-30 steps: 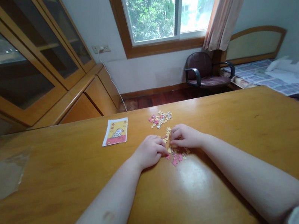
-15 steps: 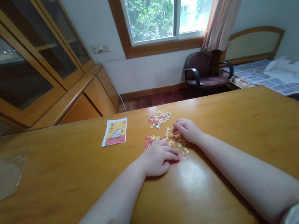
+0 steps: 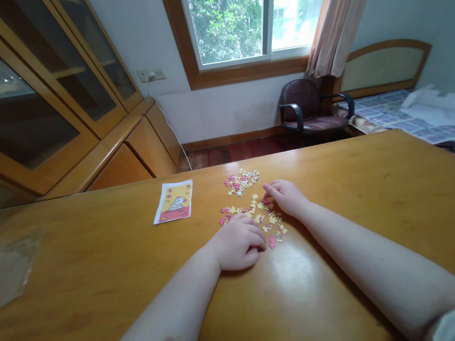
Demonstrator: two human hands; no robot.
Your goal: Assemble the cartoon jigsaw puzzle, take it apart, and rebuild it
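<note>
Small yellow and pink puzzle pieces (image 3: 261, 220) lie scattered on the wooden table (image 3: 95, 260). A second cluster of puzzle pieces (image 3: 242, 181) sits just beyond them. My left hand (image 3: 239, 243) rests curled on the table at the near edge of the scatter, fingers folded under; what they hold is hidden. My right hand (image 3: 285, 196) lies on the far right side of the scatter, its fingertips pinched on the pieces there. A picture card (image 3: 173, 201) with a yellow and red drawing lies to the left.
A clear plastic bag (image 3: 2, 272) lies at the table's left. Wooden glass-door cabinets (image 3: 47, 95) stand along the left wall. Behind the table are a dark armchair (image 3: 308, 108), a window with a curtain (image 3: 331, 10), and a bed with papers (image 3: 437, 108) at right.
My hands, together over the pieces a second ago, have parted: the left drew back toward me and curled, the right moved farther away over the scatter. More pieces now show between them.
</note>
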